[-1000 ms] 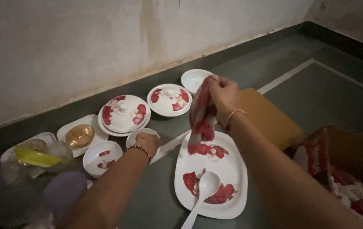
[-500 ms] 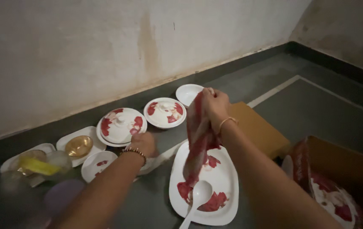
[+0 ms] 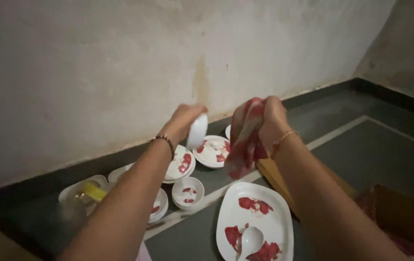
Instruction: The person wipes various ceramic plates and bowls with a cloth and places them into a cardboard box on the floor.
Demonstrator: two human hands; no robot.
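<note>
My left hand (image 3: 184, 121) is raised and grips a small white bowl (image 3: 198, 130), held on edge above the floor. Close to its right, my right hand (image 3: 267, 118) clutches a bunched red and white cloth (image 3: 245, 140) that hangs down from the fist. Below them on the grey floor lie a large white platter with red flowers (image 3: 260, 217) carrying a white spoon (image 3: 248, 240), a small flowered bowl (image 3: 187, 192), and two lidded flowered dishes (image 3: 213, 151) near the wall.
A brown cardboard piece (image 3: 277, 176) lies right of the platter, and an open cardboard box (image 3: 400, 217) sits at the lower right. More bowls and a yellow item (image 3: 93, 192) sit at the left. The pale wall (image 3: 120, 72) stands close behind.
My left hand has lifted a small white bowl off the floor up toward the cloth. My right hand rose with the cloth, and the view tilted upward.
</note>
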